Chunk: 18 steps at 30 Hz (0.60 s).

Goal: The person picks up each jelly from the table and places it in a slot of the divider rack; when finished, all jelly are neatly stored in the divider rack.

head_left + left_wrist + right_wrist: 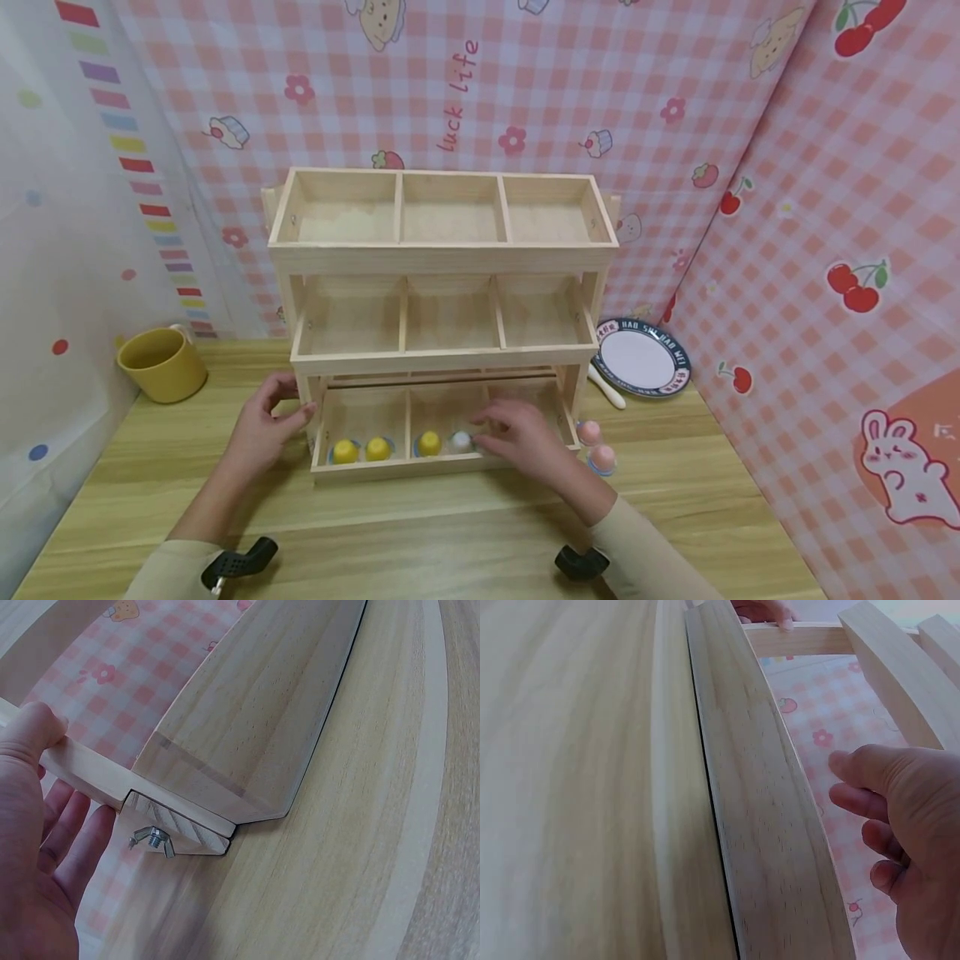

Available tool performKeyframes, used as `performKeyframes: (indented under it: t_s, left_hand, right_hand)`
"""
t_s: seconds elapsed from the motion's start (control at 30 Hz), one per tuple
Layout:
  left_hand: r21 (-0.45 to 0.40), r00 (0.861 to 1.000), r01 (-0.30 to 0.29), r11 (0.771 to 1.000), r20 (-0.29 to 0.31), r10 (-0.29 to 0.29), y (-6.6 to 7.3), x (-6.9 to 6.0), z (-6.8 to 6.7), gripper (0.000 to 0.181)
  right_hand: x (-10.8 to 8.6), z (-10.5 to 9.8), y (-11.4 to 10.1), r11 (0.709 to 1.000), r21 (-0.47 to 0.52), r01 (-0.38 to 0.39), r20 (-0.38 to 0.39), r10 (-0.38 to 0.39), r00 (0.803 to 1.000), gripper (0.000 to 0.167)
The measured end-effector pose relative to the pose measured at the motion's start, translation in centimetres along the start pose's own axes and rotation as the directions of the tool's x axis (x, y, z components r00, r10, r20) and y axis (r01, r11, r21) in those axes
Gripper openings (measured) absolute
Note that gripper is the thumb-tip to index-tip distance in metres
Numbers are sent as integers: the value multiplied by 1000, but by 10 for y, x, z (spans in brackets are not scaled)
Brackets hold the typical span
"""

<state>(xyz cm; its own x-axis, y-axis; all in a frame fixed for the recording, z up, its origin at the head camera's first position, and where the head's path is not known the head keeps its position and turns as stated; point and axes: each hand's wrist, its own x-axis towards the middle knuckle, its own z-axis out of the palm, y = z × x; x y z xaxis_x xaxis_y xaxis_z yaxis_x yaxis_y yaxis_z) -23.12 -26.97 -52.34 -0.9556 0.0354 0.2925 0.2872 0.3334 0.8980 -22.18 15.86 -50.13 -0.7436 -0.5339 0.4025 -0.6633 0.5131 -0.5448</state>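
A three-tier wooden rack (442, 260) stands on the table, each tier split into three compartments. My left hand (262, 425) holds the rack's left upright (90, 774), thumb on one side and fingers on the other. Over the bottom tier's middle and right compartments hovers my right hand (525, 433), fingers loosely bent; the right wrist view shows nothing in them. Just left of its fingertips sits a small white rounded piece (461, 442). Beside that is a yellow domed piece (428, 442), in the same middle compartment. Two more yellow pieces (345, 452) sit in the bottom left compartment.
Two pink domed pieces (602, 458) lie on the table right of the rack. Behind them are a white-handled utensil (607, 388) and a round plate with a dark patterned rim (678, 375). A yellow mug (163, 367) stands at the left. Patterned cloth walls (480, 100) enclose the table.
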Motion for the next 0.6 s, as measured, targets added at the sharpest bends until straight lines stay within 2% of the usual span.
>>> performKeyframes:
  t_s: [0.2, 0.6]
  left_hand:
    - [-14, 1000, -3, 1000, 2, 3, 0, 0, 1, 38]
    - [-5, 1000, -4, 1000, 8, 4, -2, 0, -1, 39]
  right_hand:
    - [-19, -12, 1, 999, -47, 18, -55, -20, 998, 23]
    - [-59, -43, 11, 996, -85, -29, -151, 16, 988, 27]
